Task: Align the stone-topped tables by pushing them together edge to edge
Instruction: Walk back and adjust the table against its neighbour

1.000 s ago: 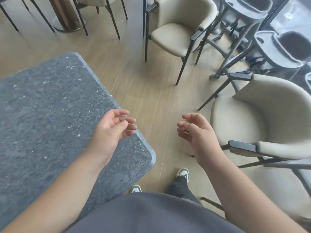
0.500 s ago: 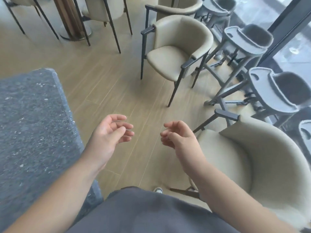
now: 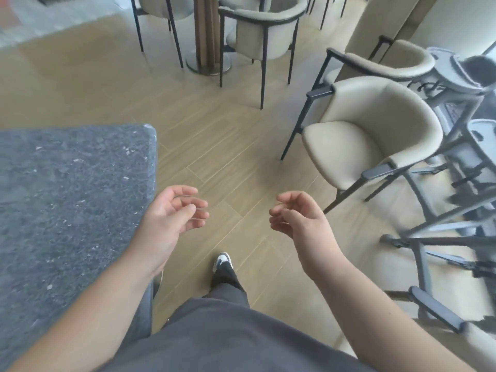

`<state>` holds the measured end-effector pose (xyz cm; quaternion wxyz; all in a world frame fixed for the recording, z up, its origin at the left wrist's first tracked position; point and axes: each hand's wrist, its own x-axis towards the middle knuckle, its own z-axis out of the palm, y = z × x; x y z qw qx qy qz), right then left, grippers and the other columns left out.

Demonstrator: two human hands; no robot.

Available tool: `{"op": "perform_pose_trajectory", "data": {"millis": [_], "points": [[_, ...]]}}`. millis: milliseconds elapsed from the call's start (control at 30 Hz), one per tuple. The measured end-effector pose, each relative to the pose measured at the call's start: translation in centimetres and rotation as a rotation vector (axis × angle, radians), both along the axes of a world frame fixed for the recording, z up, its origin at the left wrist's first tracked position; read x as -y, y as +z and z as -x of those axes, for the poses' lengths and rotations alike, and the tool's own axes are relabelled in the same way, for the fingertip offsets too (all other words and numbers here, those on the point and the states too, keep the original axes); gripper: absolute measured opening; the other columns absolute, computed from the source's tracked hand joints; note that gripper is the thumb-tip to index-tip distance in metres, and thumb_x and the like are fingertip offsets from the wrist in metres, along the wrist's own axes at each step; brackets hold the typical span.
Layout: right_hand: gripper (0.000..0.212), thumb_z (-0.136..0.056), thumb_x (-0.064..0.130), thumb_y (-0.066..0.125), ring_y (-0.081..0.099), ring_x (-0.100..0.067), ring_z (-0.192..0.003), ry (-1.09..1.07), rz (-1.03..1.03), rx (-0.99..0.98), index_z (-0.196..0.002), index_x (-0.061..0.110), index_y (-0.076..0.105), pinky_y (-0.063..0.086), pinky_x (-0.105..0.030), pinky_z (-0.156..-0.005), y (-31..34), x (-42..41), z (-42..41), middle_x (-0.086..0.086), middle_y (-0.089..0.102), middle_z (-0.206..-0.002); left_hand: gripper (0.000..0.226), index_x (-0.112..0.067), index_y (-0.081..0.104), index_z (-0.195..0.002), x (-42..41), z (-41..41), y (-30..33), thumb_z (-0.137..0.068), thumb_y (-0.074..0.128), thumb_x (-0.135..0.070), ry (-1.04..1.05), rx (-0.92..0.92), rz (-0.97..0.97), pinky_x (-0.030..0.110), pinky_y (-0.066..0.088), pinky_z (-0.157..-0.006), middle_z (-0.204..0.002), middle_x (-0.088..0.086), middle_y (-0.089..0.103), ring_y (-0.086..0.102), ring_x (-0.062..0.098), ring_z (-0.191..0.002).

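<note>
- Grey speckled stone makes up the top of the stone-topped table (image 3: pixel 69 200), which fills the left side of the frame, its rounded far corner at centre left; only this one stone top is in view.
- The left hand (image 3: pixel 171 218) hangs in the air at centre frame, just past the table's right edge, palm turned inward, fingers loosely curled and holding nothing.
- The right hand (image 3: pixel 298 218) floats opposite it, well apart from the table, fingers likewise loosely curled and empty.
- Between the hands, lower down, a black-and-white shoe (image 3: pixel 222 260) stands on the wooden floor (image 3: pixel 228 146).
- A beige armchair (image 3: pixel 367 135) with dark legs stands at centre right.
- Grey high chairs (image 3: pixel 461 162) crowd the right edge, partly blurred.
- At the top centre, a second beige chair (image 3: pixel 265 30) stands beside a wooden pedestal (image 3: pixel 206 33).
</note>
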<state>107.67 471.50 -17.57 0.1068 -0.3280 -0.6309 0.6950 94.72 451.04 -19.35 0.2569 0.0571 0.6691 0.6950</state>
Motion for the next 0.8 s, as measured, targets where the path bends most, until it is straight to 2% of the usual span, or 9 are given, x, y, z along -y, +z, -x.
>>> {"op": "perform_pose_trajectory", "data": {"millis": [200,300,433,533,633,800], "points": [[0.028,-0.094,-0.004,0.043,0.065,-0.015,-0.075,0.065,0.036,0.028,-0.105,0.013,0.061,0.058,-0.039,-0.086,0.5,-5.5,15.7,0.003,0.069,-0.08,0.029,-0.009,0.061,-0.111,-5.2,13.5,1.5,-0.099,0.044,0.011,0.094,0.088,0.018,0.036,0.058,-0.077,-0.092,0.008,0.072,0.07,0.021,-0.081],[0.027,-0.094,-0.004,0.044,0.065,-0.016,-0.076,0.1,0.041,-0.019,-0.105,0.014,0.061,0.057,-0.037,-0.086,1.4,-8.1,22.5,0.002,0.069,-0.081,0.028,-0.007,0.061,-0.11,-8.2,19.7,2.9,-0.099,0.043,0.011,0.111,0.066,0.03,0.034,0.061,-0.075,-0.09,0.008,0.072,0.07,0.02,-0.079],[0.026,-0.089,0.003,0.047,0.066,-0.018,-0.077,0.102,0.061,-0.048,-0.104,0.016,0.063,0.057,-0.039,-0.085,1.9,-11.9,28.8,0.002,0.07,-0.083,0.027,-0.005,0.059,-0.113,-12.4,25.8,4.0,-0.1,0.043,0.011,0.12,0.051,0.026,0.037,0.059,-0.077,-0.086,0.005,0.073,0.07,0.021,-0.08],[0.028,-0.094,-0.007,0.043,0.065,-0.017,-0.074,0.099,0.072,-0.061,-0.105,0.01,0.061,0.056,-0.04,-0.083,1.7,-15.5,33.4,0.0,0.069,-0.081,0.026,-0.005,0.058,-0.114,-15.4,30.4,4.1,-0.1,0.043,0.012,0.11,0.021,0.033,0.037,0.059,-0.078,-0.087,0.006,0.072,0.07,0.022,-0.08],[0.027,-0.096,-0.009,0.042,0.064,-0.014,-0.073,0.109,0.076,-0.073,-0.106,0.008,0.061,0.055,-0.034,-0.079,1.1,-20.0,39.1,0.0,0.068,-0.08,0.027,-0.006,0.059,-0.115,-18.5,35.9,3.4,-0.1,0.043,0.011,0.149,-0.004,0.062,0.033,0.06,-0.077,-0.089,0.004,0.074,0.071,0.022,-0.082],[0.028,-0.095,-0.008,0.042,0.065,-0.017,-0.076,0.271,0.018,-0.086,-0.106,0.01,0.061,0.057,-0.033,-0.08,0.8,-27.3,50.9,-0.001,0.069,-0.082,0.03,-0.009,0.06,-0.116,-25.3,45.4,2.0,-0.1,0.044,0.009,0.257,-0.012,0.085,0.032,0.058,-0.078,-0.093,0.005,0.074,0.072,0.022,-0.085]]}}
